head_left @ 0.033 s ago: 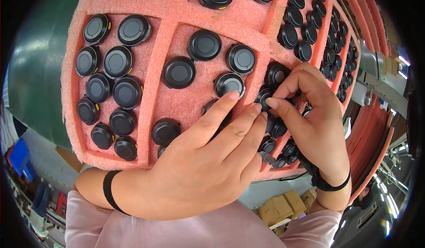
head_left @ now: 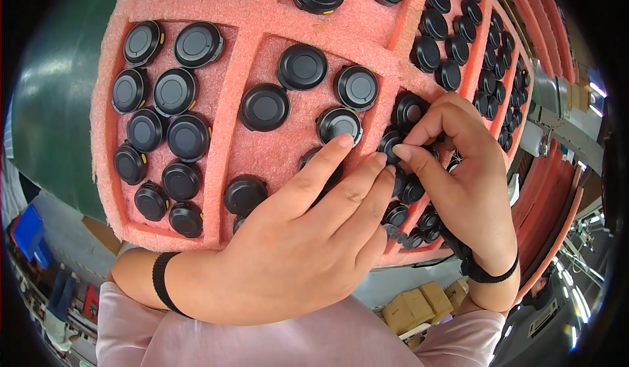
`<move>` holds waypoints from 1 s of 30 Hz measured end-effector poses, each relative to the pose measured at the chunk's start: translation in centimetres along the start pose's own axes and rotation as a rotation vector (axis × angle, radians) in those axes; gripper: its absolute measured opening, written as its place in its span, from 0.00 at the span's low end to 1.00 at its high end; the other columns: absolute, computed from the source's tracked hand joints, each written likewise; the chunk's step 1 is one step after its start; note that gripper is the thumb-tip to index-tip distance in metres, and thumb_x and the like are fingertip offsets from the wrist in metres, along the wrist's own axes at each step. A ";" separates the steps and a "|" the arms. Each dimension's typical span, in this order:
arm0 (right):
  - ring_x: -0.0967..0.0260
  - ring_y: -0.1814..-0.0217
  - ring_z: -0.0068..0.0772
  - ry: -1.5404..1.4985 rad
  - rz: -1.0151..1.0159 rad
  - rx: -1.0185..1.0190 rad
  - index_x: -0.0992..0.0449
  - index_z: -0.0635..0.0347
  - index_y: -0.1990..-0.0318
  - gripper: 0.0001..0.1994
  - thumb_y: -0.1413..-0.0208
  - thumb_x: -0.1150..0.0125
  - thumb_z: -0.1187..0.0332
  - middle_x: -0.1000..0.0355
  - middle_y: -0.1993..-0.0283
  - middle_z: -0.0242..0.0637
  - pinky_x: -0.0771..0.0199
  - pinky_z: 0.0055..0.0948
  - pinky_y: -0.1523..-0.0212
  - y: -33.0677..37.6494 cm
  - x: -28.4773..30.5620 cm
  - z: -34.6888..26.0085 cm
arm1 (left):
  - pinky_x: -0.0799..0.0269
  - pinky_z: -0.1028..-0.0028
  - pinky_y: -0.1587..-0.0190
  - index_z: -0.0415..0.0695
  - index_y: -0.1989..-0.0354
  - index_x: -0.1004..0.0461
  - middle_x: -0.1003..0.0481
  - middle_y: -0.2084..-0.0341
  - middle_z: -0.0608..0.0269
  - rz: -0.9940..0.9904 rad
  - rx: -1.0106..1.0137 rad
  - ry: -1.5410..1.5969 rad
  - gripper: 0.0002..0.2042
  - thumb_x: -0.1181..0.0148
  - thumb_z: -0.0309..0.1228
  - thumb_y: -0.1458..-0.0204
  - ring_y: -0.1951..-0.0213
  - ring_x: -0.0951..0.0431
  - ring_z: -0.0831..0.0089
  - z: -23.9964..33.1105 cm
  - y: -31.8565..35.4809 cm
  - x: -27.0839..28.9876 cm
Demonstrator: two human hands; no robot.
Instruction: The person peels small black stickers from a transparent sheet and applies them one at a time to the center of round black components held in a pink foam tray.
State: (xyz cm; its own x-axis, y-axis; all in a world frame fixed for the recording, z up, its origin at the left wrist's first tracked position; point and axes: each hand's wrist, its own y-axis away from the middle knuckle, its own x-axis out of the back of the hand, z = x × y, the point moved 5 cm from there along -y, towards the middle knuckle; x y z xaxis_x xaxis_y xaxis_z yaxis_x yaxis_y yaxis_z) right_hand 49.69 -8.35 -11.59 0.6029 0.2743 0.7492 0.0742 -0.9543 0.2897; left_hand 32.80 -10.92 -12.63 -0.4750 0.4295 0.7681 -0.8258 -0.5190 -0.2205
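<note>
Black round, puck-like devices sit in the compartments of a pink foam tray (head_left: 229,92). Across the middle compartment lies my left hand (head_left: 301,236), its fingers stretched out. Its index fingertip rests at the edge of one black round device (head_left: 339,123), and its middle and ring fingertips reach the foam divider. My right hand (head_left: 462,170) is bent in a pinch, thumb and index finger at another black round device (head_left: 391,143) just right of that divider. The fingers partly hide this device and its neighbours. My left hand covers more devices below it.
Foam dividers (head_left: 226,131) stand up between the compartments. A dark green surface (head_left: 62,118) lies to the left. Cardboard boxes (head_left: 409,311) are below the tray's near edge, and more pink foam trays (head_left: 534,216) are stacked at the right. A blue bin (head_left: 29,232) stands at lower left.
</note>
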 end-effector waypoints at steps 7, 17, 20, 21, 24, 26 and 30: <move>0.35 0.64 0.25 -0.021 0.042 0.021 0.27 0.65 0.66 0.07 0.49 0.34 0.82 0.33 0.65 0.32 0.35 0.23 0.62 0.5 0.9 -0.3 | 0.35 0.44 0.34 0.42 0.79 0.29 0.21 0.49 0.47 0.043 -0.022 0.010 0.07 0.39 0.31 0.58 0.41 0.23 0.54 -0.1 -0.1 0.2; 0.30 0.65 0.38 -0.255 -0.013 0.290 0.25 0.60 0.63 0.13 0.55 0.31 0.84 0.28 0.62 0.39 0.31 0.32 0.64 6.0 0.4 -2.1 | 0.29 0.61 0.58 0.41 0.70 0.25 0.22 0.67 0.58 0.129 -0.025 0.183 0.14 0.29 0.37 0.60 0.67 0.22 0.62 -0.5 0.3 1.6; 0.30 0.65 0.38 -0.147 0.064 0.364 0.24 0.59 0.62 0.15 0.57 0.31 0.85 0.27 0.62 0.39 0.31 0.34 0.66 7.2 0.5 -3.0 | 0.31 0.63 0.61 0.41 0.66 0.24 0.24 0.71 0.61 0.129 -0.035 0.291 0.17 0.27 0.39 0.58 0.71 0.25 0.63 -0.8 0.1 1.7; 0.29 0.65 0.38 -0.094 0.100 0.399 0.23 0.59 0.62 0.16 0.59 0.30 0.85 0.27 0.62 0.38 0.31 0.35 0.67 7.6 0.6 -3.3 | 0.33 0.63 0.62 0.42 0.65 0.24 0.25 0.73 0.62 0.128 -0.038 0.347 0.19 0.25 0.41 0.58 0.74 0.26 0.64 -0.9 0.1 1.8; 0.30 0.66 0.38 0.044 0.144 0.497 0.23 0.58 0.61 0.16 0.58 0.31 0.85 0.27 0.61 0.38 0.31 0.35 0.68 8.4 0.4 -4.0 | 0.32 0.63 0.61 0.41 0.63 0.24 0.24 0.73 0.63 0.133 -0.031 0.386 0.20 0.24 0.42 0.56 0.74 0.25 0.64 -1.0 0.0 2.1; 0.30 0.66 0.38 0.113 0.165 0.545 0.22 0.58 0.61 0.16 0.58 0.32 0.85 0.27 0.61 0.38 0.32 0.35 0.69 8.7 0.4 -4.2 | 0.32 0.63 0.60 0.41 0.62 0.24 0.24 0.73 0.63 0.135 -0.027 0.406 0.21 0.24 0.42 0.56 0.74 0.25 0.64 -1.0 0.0 2.1; 0.30 0.65 0.37 0.024 0.126 0.485 0.22 0.59 0.62 0.14 0.57 0.31 0.84 0.26 0.61 0.39 0.32 0.34 0.67 8.3 0.8 -4.0 | 0.31 0.63 0.59 0.41 0.63 0.23 0.23 0.73 0.64 0.187 -0.034 0.405 0.20 0.24 0.41 0.57 0.73 0.24 0.65 -0.9 0.0 1.9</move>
State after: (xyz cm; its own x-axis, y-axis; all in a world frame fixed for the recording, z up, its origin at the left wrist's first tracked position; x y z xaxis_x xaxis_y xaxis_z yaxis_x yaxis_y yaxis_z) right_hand 47.64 -15.52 -6.20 0.6133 0.1502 0.7754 0.3655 -0.9243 -0.1101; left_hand 31.61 -9.47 -11.70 -0.6922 0.5888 0.4174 -0.7207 -0.5937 -0.3579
